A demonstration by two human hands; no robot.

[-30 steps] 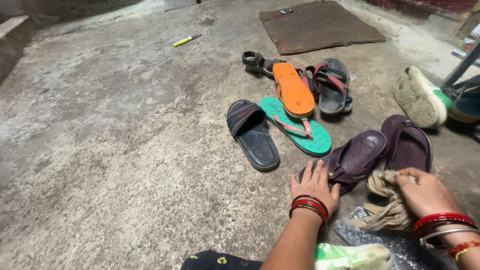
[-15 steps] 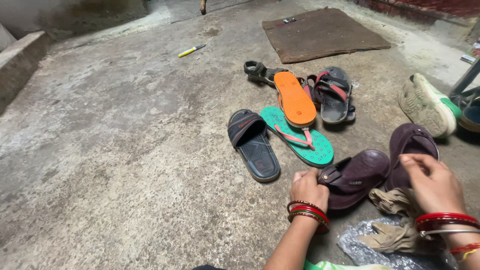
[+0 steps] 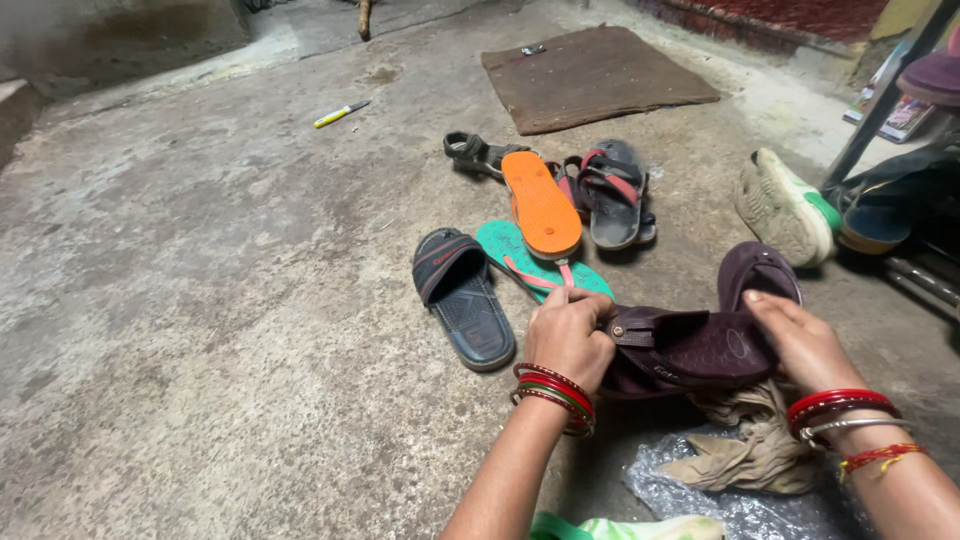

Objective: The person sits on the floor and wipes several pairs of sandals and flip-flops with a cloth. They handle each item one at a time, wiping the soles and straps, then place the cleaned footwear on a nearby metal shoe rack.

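Note:
My left hand grips the strap end of a dark purple sandal and holds it lifted off the floor. My right hand clasps the sandal's other end. A crumpled beige cloth hangs just under that hand and trails onto clear bubble wrap. I cannot tell whether the right fingers also pinch the cloth. The matching purple sandal lies on the concrete just beyond. Both wrists wear red bangles.
Ahead lie a black slide, a green flip-flop, an orange flip-flop, a grey-and-red sandal and a dark strap sandal. A white-and-green sneaker, a brown mat, a yellow-handled tool and a metal rack are further off.
My left hand closed on the purple sandal and raised it from the floor. My right hand moved from the cloth onto the sandal's other end. The camera shifted right.

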